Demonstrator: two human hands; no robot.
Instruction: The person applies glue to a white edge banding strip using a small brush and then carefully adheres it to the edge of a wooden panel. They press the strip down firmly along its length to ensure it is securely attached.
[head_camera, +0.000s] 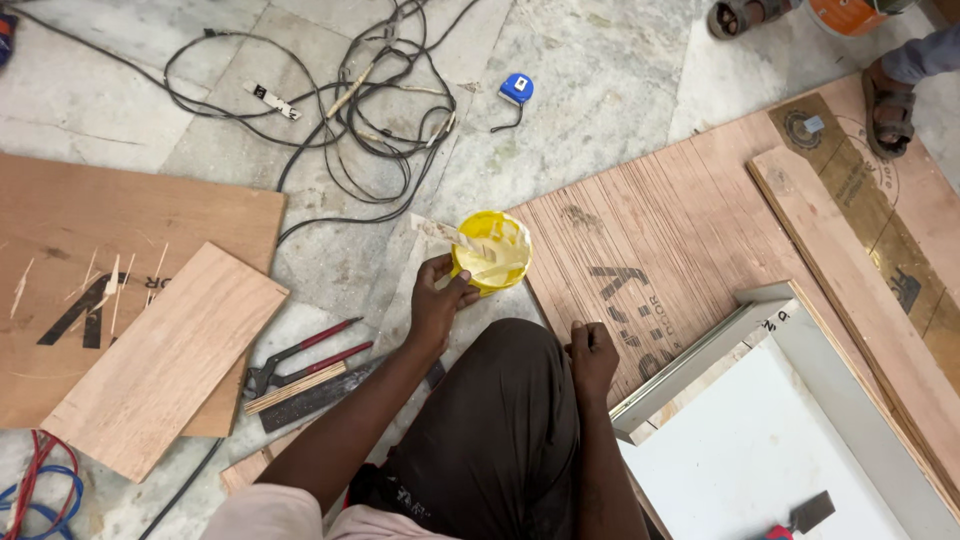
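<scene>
The left hand (437, 296) gripped the near rim of a round yellow plastic tub (491, 250) of pale paste, thumb on its edge and fingers wrapped beneath. The tub sat on the grey stone floor (580, 110) beside a large plywood sheet (660, 240). The right hand (592, 352) rested clenched on the person's dark-trousered knee (510, 420), holding nothing.

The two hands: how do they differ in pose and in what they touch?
The left hand reaches out to grip the yellow tub at its rim; the right hand is curled and empty, resting by the knee at the plywood sheet. The left is stretched forward, the right drawn in. Both are bare.
</scene>
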